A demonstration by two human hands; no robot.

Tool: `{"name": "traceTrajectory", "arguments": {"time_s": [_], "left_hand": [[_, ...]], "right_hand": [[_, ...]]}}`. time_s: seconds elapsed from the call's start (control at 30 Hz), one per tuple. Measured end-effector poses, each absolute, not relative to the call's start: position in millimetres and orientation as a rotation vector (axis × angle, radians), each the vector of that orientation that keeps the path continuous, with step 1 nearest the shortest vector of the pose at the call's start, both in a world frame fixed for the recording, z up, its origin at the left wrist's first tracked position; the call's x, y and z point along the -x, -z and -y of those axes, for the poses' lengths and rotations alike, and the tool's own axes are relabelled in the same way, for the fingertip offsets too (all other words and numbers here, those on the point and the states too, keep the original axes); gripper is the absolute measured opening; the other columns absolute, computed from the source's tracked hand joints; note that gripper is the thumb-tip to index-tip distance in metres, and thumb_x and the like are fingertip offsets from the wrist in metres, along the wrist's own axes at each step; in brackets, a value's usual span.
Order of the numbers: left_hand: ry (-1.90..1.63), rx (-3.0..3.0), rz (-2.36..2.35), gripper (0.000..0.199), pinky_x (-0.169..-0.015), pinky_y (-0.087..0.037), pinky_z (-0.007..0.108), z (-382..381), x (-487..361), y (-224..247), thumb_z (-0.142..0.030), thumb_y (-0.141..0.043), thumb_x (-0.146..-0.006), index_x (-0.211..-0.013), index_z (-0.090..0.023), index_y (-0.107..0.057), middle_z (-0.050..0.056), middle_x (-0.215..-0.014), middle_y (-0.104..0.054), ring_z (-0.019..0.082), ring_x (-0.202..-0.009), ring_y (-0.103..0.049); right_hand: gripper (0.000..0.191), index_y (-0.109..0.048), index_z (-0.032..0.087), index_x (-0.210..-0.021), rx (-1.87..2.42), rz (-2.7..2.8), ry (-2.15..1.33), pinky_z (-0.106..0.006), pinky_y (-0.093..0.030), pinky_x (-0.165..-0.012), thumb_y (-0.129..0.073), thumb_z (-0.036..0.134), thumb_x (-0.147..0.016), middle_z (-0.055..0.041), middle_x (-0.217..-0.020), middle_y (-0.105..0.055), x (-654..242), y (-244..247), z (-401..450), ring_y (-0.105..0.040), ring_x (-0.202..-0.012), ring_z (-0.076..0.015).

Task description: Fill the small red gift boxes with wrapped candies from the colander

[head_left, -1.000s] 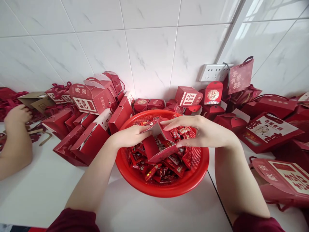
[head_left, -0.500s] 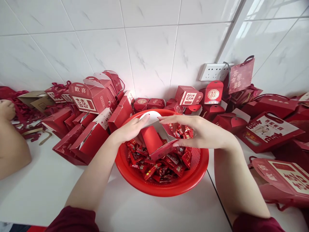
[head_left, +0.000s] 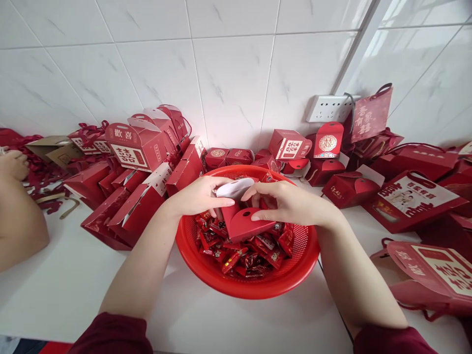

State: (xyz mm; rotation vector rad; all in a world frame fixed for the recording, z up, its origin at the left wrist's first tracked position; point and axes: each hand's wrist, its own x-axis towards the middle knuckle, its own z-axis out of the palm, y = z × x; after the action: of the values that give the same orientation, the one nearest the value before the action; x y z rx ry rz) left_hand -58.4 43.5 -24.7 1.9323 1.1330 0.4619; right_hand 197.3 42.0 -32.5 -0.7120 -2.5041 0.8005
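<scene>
Between my hands a small red gift box is held tilted above the sweets. One red flap with a dark hole lies folded over its near side, and a white-lined flap stands up at the back. My left hand grips the box's left side, thumb on top. My right hand pinches the red flap on the right, thumb resting near the hole. Below, a red plastic basket holds many red-wrapped sweets. The inside of the box is mostly hidden.
Red gift boxes crowd the left by the tiled wall, with more boxes at the right. A power strip is on the wall. Another person's arm rests at the left edge of the white table.
The red flap has been folded down over the near side of the box. My right hand has closed in from spread fingers to a pinch, and my left thumb has moved down.
</scene>
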Motion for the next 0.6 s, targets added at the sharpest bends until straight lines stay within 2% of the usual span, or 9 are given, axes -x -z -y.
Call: {"name": "traceTrajectory", "arguments": {"time_s": [0.13, 0.2, 0.27, 0.33, 0.37, 0.43, 0.6], "left_hand": [[-0.418, -2.052, -1.077, 0.062, -0.066, -0.059, 0.028, -36, 64, 17, -0.039, -0.068, -0.086, -0.145, -0.029, -0.051, 0.007, -0.132, -0.065, 0.016, -0.076, -0.07], [-0.314, -2.159, -1.084, 0.075, -0.078, -0.059, 0.029, -28, 67, 11, -0.044, -0.07, -0.084, -0.152, -0.034, -0.04, 0.005, -0.143, -0.057, 0.022, -0.097, -0.07], [-0.204, -2.291, -1.132, 0.094, -0.097, -0.053, 0.035, -16, 67, 8, -0.054, -0.075, -0.077, -0.157, -0.039, -0.026, 0.003, -0.157, -0.041, 0.029, -0.129, -0.057], [-0.132, -2.413, -1.256, 0.109, -0.111, -0.043, 0.042, -1, 63, 9, -0.064, -0.074, -0.072, -0.159, -0.038, -0.015, 0.003, -0.164, -0.028, 0.034, -0.146, -0.036], [-0.113, -2.45, -1.334, 0.112, -0.113, -0.041, 0.045, 6, 59, 10, -0.068, -0.072, -0.072, -0.16, -0.036, -0.011, 0.004, -0.165, -0.025, 0.035, -0.147, -0.033], [-0.102, -2.503, -1.484, 0.112, -0.11, -0.043, 0.047, 19, 49, 15, -0.069, -0.069, -0.075, -0.161, -0.031, -0.008, 0.007, -0.164, -0.027, 0.037, -0.145, -0.036], [-0.104, -2.611, -1.685, 0.097, -0.109, -0.043, 0.047, 33, 27, 22, -0.057, -0.067, -0.082, -0.159, -0.023, -0.02, 0.013, -0.159, -0.036, 0.037, -0.142, -0.04]], "right_hand": [[0.022, -0.061, 0.022, -0.095, 0.75, 2.517, -0.7, -0.028, -0.044, -0.07, -0.074, 0.034, -0.084, -0.0005, -0.095, -0.065, -196, 33, -41, -0.057, -0.08, -0.0162], [0.022, -0.057, 0.022, -0.085, 0.769, 2.514, -0.674, -0.028, -0.041, -0.066, -0.075, 0.034, -0.083, 0.0013, -0.087, -0.063, -196, 33, -41, -0.053, -0.075, -0.0147], [0.025, -0.054, 0.021, -0.08, 0.77, 2.505, -0.664, -0.027, -0.04, -0.063, -0.077, 0.033, -0.082, 0.0026, -0.082, -0.061, -197, 32, -41, -0.051, -0.071, -0.0136], [0.029, -0.052, 0.021, -0.077, 0.76, 2.502, -0.646, -0.027, -0.038, -0.062, -0.078, 0.033, -0.081, 0.0034, -0.079, -0.059, -197, 32, -41, -0.05, -0.069, -0.0129], [0.03, -0.052, 0.021, -0.077, 0.759, 2.505, -0.636, -0.027, -0.038, -0.061, -0.079, 0.033, -0.081, 0.0034, -0.078, -0.059, -197, 32, -40, -0.049, -0.068, -0.0128], [0.03, -0.051, 0.021, -0.075, 0.776, 2.513, -0.603, -0.027, -0.038, -0.06, -0.078, 0.033, -0.082, 0.0032, -0.077, -0.059, -196, 33, -38, -0.048, -0.067, -0.0128], [0.026, -0.051, 0.021, -0.075, 0.838, 2.546, -0.475, -0.029, -0.039, -0.059, -0.074, 0.029, -0.086, 0.0019, -0.076, -0.057, -195, 28, -31, -0.049, -0.066, -0.0139]]}}
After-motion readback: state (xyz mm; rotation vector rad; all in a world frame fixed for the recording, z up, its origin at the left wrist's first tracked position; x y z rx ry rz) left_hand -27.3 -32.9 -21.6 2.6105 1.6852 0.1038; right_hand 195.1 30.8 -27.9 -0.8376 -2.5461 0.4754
